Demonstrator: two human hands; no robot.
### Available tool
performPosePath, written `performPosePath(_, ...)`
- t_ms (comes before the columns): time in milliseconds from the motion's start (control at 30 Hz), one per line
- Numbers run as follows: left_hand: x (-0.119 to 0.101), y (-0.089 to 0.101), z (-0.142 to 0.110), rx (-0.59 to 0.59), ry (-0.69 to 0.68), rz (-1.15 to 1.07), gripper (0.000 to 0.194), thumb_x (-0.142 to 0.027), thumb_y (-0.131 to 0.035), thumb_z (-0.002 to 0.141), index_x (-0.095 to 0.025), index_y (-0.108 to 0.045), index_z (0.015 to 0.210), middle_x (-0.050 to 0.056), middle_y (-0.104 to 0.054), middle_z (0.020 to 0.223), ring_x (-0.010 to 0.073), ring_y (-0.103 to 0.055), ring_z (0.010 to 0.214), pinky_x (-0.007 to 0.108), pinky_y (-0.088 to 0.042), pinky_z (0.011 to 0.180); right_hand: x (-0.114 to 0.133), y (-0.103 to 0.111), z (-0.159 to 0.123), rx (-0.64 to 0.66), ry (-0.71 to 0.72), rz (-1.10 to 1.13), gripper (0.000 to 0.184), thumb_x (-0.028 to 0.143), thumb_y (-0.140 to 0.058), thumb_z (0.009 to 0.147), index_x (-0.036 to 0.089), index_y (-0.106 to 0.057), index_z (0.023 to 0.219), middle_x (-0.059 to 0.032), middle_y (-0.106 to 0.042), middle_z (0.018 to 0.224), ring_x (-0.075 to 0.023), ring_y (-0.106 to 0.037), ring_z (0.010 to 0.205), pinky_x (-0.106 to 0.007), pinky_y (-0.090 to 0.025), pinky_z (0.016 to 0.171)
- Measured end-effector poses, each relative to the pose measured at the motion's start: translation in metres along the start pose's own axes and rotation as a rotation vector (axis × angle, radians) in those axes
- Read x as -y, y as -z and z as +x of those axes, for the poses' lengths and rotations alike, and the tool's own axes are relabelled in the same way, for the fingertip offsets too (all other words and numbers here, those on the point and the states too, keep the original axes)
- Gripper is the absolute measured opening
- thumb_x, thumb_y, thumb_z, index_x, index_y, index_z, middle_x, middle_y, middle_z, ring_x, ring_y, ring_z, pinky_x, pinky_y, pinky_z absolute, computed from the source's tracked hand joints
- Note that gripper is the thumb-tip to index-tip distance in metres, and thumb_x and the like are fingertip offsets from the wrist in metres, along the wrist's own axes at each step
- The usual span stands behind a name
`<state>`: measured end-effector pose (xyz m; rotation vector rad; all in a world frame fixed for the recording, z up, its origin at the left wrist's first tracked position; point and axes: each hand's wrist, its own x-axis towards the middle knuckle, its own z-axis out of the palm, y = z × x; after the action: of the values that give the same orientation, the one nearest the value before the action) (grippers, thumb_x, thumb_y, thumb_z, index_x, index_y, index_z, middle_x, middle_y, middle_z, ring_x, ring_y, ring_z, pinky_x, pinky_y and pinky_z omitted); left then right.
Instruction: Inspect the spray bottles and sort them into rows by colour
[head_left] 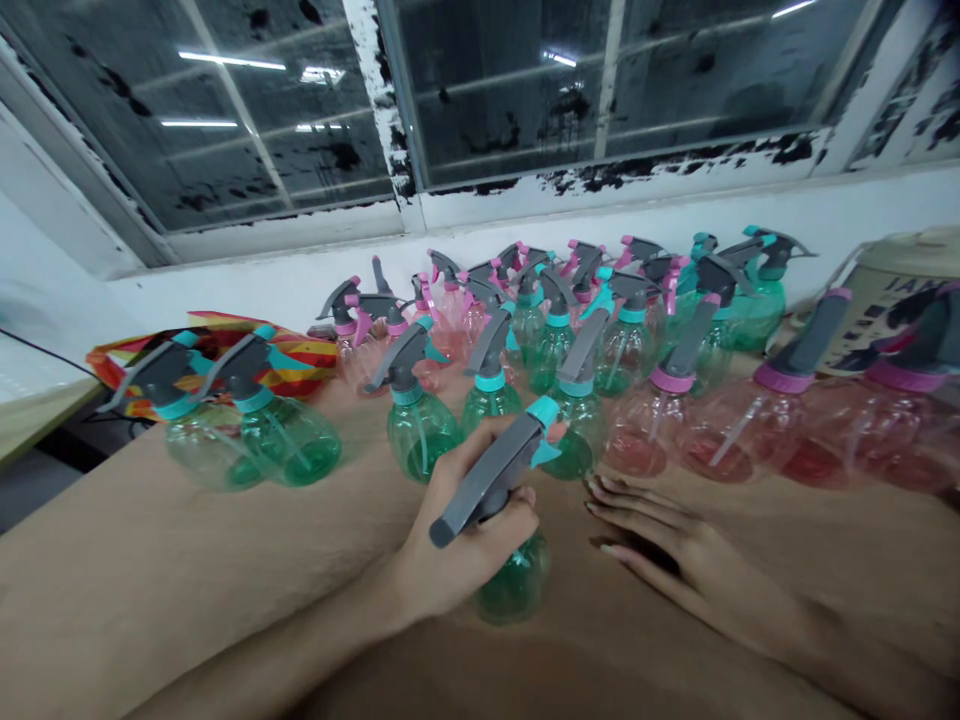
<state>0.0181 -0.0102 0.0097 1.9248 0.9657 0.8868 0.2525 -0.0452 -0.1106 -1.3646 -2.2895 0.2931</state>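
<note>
My left hand (457, 535) is wrapped round the neck of a green spray bottle (516, 585) with a grey trigger head and teal nozzle (491, 470); the bottle stands on the brown table (150, 560). My right hand (660, 545) lies flat on the table just to the right of it, fingers stretched out, holding nothing. Right behind both hands stand rows of the same bottles: green ones (420, 430) with teal collars and pink ones (652, 435) with pink collars.
Two green bottles (289, 435) stand apart at the left, before a striped red and yellow bag (300, 355). Pink bottles (757, 435) run off to the right, with a beige container (892, 290) behind them. A white wall and dark windows close the far side.
</note>
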Motion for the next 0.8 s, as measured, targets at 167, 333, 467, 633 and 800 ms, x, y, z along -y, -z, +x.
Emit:
performPosePath(167, -0.0052, 0.0023, 0.0011, 0.037, 0.001, -0.047, 0.027, -0.018, -0.048, 0.069, -0.026, -0.059, 0.093, -0.006, -0.036, 0.058, 0.0123, -0.033, 0.049, 0.023, -0.036, 0.044, 0.0026, 0.0015, -0.0002, 0.011, -0.017, -0.015, 0.040, 0.038, -0.046, 0.090, 0.027, -0.050, 0.128, -0.0009, -0.049, 0.136, -0.0215, -0.040, 0.127, -0.044, -0.036, 0.105)
performPosePath(333, -0.0078, 0.0048, 0.0005, 0.054, 0.032, -0.008, 0.022, -0.023, -0.051, 0.072, -0.026, -0.059, 0.092, -0.007, -0.038, 0.053, 0.0128, -0.036, 0.047, 0.025, -0.040, 0.047, 0.0017, 0.0006, -0.0004, 0.025, -0.012, -0.023, 0.041, 0.039, -0.045, 0.090, 0.025, -0.050, 0.128, -0.0012, -0.048, 0.136, -0.0205, -0.040, 0.128, -0.042, -0.036, 0.106)
performPosePath(467, -0.0057, 0.0055, 0.0001, 0.059, 0.014, 0.021, 0.016, -0.026, -0.052, 0.076, -0.024, -0.058, 0.091, -0.005, -0.047, 0.060, 0.0126, -0.041, 0.050, 0.025, -0.040, 0.049, 0.0022, 0.0014, -0.0001, 0.035, -0.012, -0.028, 0.041, 0.040, -0.045, 0.090, 0.024, -0.051, 0.128, -0.0014, -0.048, 0.136, -0.0200, -0.039, 0.128, -0.042, -0.035, 0.106)
performPosePath(633, -0.0037, 0.0061, -0.0010, -0.004, -0.022, 0.036, 0.012, -0.033, -0.051, 0.080, -0.022, -0.053, 0.085, -0.001, -0.058, 0.072, 0.0144, -0.051, 0.061, 0.026, -0.043, 0.056, 0.0016, 0.0008, -0.0003, 0.012, -0.014, -0.014, 0.039, 0.039, -0.046, 0.090, 0.025, -0.053, 0.126, -0.0012, -0.049, 0.136, -0.0206, -0.039, 0.128, -0.042, -0.036, 0.105)
performPosePath(800, -0.0048, 0.0035, -0.0002, 0.005, -0.018, 0.049, 0.010, -0.028, -0.051, 0.079, -0.023, -0.055, 0.087, -0.002, -0.055, 0.070, 0.0127, -0.045, 0.054, 0.025, -0.040, 0.052, -0.0001, -0.0007, -0.0009, 0.022, 0.001, -0.048, 0.040, 0.039, -0.045, 0.091, 0.025, -0.050, 0.128, -0.0004, -0.047, 0.137, -0.0193, -0.037, 0.129, -0.041, -0.035, 0.107)
